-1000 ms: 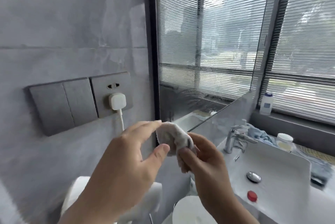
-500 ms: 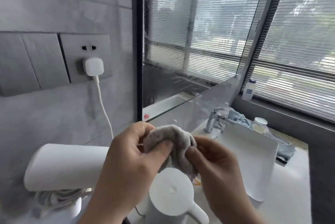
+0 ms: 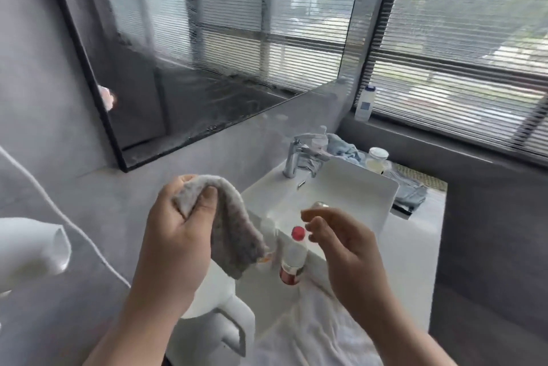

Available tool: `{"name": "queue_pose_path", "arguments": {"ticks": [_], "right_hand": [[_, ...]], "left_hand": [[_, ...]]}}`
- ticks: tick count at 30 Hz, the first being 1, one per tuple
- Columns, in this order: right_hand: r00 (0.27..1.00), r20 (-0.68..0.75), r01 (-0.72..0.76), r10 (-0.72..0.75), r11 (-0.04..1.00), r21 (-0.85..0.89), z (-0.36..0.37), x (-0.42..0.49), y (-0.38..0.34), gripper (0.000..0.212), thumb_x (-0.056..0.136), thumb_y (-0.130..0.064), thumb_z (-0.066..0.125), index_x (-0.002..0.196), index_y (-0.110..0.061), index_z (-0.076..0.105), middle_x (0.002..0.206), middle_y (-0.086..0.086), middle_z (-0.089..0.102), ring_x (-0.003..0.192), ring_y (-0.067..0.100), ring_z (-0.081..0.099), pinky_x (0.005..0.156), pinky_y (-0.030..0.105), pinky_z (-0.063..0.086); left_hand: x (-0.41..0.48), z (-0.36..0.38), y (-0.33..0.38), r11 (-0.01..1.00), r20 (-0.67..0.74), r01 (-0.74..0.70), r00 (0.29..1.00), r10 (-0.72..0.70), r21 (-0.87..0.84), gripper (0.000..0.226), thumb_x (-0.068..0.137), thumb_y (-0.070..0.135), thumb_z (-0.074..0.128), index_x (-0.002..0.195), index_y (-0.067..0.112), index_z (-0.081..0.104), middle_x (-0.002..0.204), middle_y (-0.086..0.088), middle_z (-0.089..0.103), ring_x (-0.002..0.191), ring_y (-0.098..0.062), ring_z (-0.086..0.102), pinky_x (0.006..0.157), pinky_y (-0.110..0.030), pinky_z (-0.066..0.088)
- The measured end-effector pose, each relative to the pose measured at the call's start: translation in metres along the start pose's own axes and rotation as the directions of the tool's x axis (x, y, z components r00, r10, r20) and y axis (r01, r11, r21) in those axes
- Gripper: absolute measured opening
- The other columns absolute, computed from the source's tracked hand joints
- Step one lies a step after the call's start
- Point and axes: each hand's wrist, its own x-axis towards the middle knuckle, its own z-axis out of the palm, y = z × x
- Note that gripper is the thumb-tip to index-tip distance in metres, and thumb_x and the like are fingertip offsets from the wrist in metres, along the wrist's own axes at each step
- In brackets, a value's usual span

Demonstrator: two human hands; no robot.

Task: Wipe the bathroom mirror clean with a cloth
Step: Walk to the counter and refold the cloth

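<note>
Hands, two, ours, held apart above the counter. Left hand (image 3: 175, 235): thumb and fingers clamped on one end of the grey cloth (image 3: 231, 226), whose free end hangs down beside the palm. Right hand (image 3: 347, 250): holds nothing, fingers loosely curled, raised over the near edge of the sink (image 3: 355, 181).

Cloth: well apart from the mirror (image 3: 225, 48), below and in front of it. Mirror: dark-framed, fixed to the grey wall, reflecting slatted blinds; we note streaks and droplets across its lower part.

Between our hands: small bottle with a red cap (image 3: 293, 256), upright at the sink's near edge. Behind the sink: chrome tap (image 3: 292, 158), blue rag (image 3: 344, 147), lidded jar (image 3: 378, 156). On the window ledge: white bottle (image 3: 364, 103). Below our wrists: white towel (image 3: 311, 336) and white jug (image 3: 219, 324). At left: white cable (image 3: 74, 226) running across the grey wall.
</note>
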Motion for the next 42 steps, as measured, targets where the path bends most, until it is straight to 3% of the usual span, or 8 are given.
{"name": "queue_pose_path", "arguments": {"ticks": [3,5,7,12,15,26,35,42], "right_hand": [[0.997,0.042,0.069,-0.057,0.919,-0.387,-0.035,-0.004,0.031,0.023,0.092,-0.015,0.06,0.088,-0.034,0.073,0.091,-0.017,0.069,0.081,0.005,0.065,0.069,0.016,0.048],[0.994,0.099,0.091,-0.039,0.794,-0.601,-0.057,-0.012,0.048,0.018,0.09,-0.022,0.059,0.098,-0.024,0.075,0.097,-0.015,0.069,0.084,0.009,0.066,0.074,0.028,0.053],[0.996,0.084,0.044,0.021,0.712,-0.701,-0.077,-0.02,0.055,0.024,0.088,-0.029,0.058,0.104,-0.022,0.074,0.103,-0.009,0.071,0.088,0.018,0.068,0.077,0.035,0.055],[0.992,-0.003,-0.067,0.129,0.496,-0.866,-0.123,-0.043,0.052,0.028,0.094,-0.027,0.063,0.12,-0.021,0.069,0.118,-0.005,0.069,0.105,0.022,0.067,0.088,0.038,0.053],[0.976,-0.109,-0.178,0.187,0.407,-0.896,-0.151,-0.064,0.049,0.029,0.097,-0.026,0.059,0.123,-0.02,0.068,0.121,-0.004,0.067,0.11,0.023,0.063,0.089,0.036,0.05],[0.81,-0.501,-0.567,0.304,0.187,-0.802,-0.212,-0.149,0.047,0.032,0.099,-0.03,0.053,0.127,-0.019,0.063,0.123,0.0,0.063,0.117,0.024,0.056,0.091,0.035,0.047],[0.735,-0.597,-0.657,0.321,0.12,-0.744,-0.262,-0.215,0.049,0.035,0.097,-0.03,0.057,0.13,-0.02,0.062,0.122,-0.002,0.064,0.113,0.022,0.057,0.084,0.033,0.047],[0.712,-0.603,-0.672,0.36,0.098,-0.734,-0.33,-0.241,0.057,0.036,0.098,-0.029,0.056,0.132,-0.02,0.06,0.122,-0.002,0.064,0.114,0.024,0.056,0.084,0.034,0.047]], "left_hand": [[0.0,0.019,-0.014,1.0,0.046,0.016,0.999,-0.017,0.027,0.01,0.096,0.031,0.061,0.088,0.037,0.061,0.077,0.024,0.064,0.074,0.004,0.06,0.069,-0.021,0.044],[0.002,0.028,-0.021,0.996,0.12,-0.011,0.993,0.0,0.087,0.002,0.085,0.037,0.062,0.086,0.039,0.063,0.079,0.025,0.065,0.076,0.006,0.059,0.07,-0.022,0.045],[0.005,0.038,-0.029,0.984,0.217,-0.043,0.976,0.004,0.174,0.01,0.082,0.03,0.072,0.089,0.028,0.065,0.08,0.018,0.067,0.075,0.004,0.062,0.069,-0.018,0.048],[0.004,0.07,-0.048,0.878,0.48,-0.222,0.877,-0.011,0.425,0.026,0.078,0.021,0.082,0.102,0.021,0.072,0.095,-0.001,0.072,0.09,-0.026,0.066,0.079,-0.034,0.049],[0.0,0.092,-0.058,0.784,0.588,-0.371,0.809,0.009,0.498,0.042,0.077,0.028,0.083,0.115,0.018,0.07,0.109,-0.006,0.07,0.104,-0.03,0.063,0.085,-0.036,0.047],[-0.038,0.168,-0.083,0.781,0.813,-0.508,0.582,0.0,0.363,0.052,0.078,0.03,0.08,0.127,0.02,0.065,0.117,-0.009,0.068,0.111,-0.03,0.061,0.09,-0.037,0.045],[-0.094,0.224,-0.084,0.723,0.913,-0.633,0.408,0.006,0.277,0.052,0.079,0.035,0.078,0.128,0.025,0.064,0.118,-0.004,0.068,0.109,-0.031,0.061,0.085,-0.039,0.045],[-0.136,0.264,-0.067,0.652,0.918,-0.692,0.396,-0.014,0.309,0.049,0.081,0.036,0.075,0.128,0.025,0.063,0.118,-0.005,0.068,0.108,-0.033,0.062,0.083,-0.04,0.045]]}}
